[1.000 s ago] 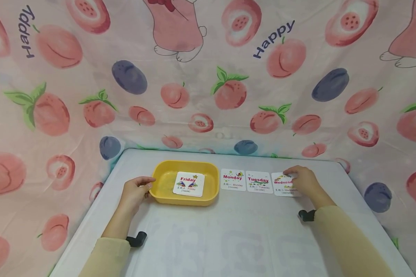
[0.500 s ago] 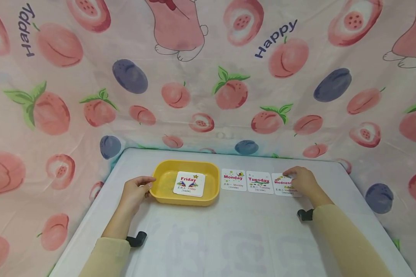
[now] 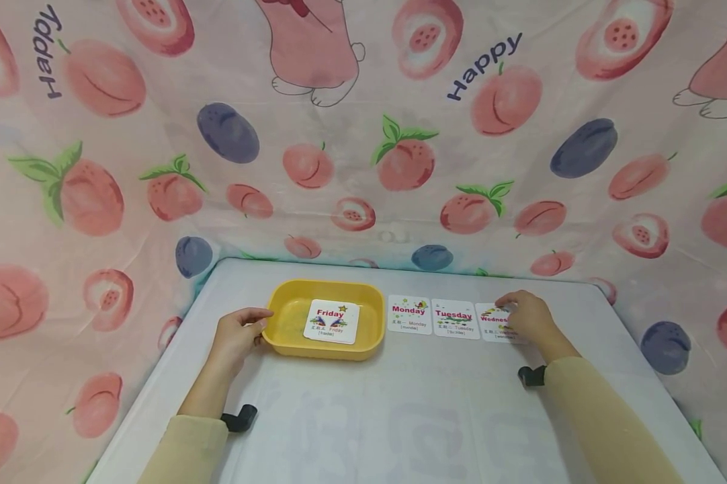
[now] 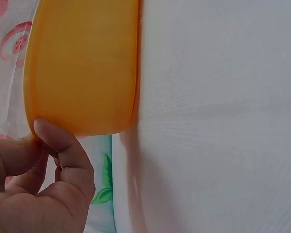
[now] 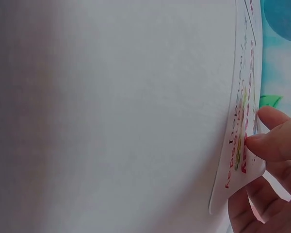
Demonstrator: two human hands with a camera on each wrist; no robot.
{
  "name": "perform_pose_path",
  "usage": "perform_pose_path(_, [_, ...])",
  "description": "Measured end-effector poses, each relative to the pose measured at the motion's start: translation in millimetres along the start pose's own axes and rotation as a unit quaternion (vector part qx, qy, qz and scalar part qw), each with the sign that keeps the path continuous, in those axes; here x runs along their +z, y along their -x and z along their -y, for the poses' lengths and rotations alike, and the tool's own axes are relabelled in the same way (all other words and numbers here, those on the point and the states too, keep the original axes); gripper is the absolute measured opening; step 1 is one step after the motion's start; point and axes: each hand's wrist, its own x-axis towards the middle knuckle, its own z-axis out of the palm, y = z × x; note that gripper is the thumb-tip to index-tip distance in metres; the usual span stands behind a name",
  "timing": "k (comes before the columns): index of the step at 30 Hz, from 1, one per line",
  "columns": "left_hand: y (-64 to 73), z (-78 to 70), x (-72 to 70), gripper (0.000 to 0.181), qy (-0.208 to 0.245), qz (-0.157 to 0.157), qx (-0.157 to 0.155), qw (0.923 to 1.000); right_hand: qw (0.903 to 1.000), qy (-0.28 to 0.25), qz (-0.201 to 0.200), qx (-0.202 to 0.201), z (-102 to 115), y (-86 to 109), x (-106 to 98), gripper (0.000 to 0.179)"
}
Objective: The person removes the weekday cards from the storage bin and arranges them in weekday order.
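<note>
Left hand [image 3: 235, 339]: pinches the yellow tray [image 3: 324, 351] at its left end, presumably steadying it.
Friday card [image 3: 332, 316]: inside the tray.
Monday card [image 3: 409, 314], Tuesday card [image 3: 456, 319]: on the counter [image 3: 430, 410], right of the tray, apparently ordered by weekday.
Right hand [image 3: 533, 319]: grasps the Wednesday card [image 3: 490, 329] (partly covered), farthest from the tray, seemingly aligning it.

"Friday" [image 3: 330, 313], "Monday" [image 3: 408, 310], "Tuesday" [image 3: 453, 314] and "Wednesday" [image 3: 494, 318] head white cards [image 3: 408, 317], and "Happy" [image 3: 485, 66] appears twice on the backdrop [image 3: 363, 161]
</note>
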Motion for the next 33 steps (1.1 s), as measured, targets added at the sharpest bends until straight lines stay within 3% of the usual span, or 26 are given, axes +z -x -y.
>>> perform_pose_path(33, [-1.0,-0.1,1.5,0.028,-0.002,-0.004,-0.003,1.0,0.9992,0.024,-0.031,0.009,-1.6,-4.1,7.5,0.045])
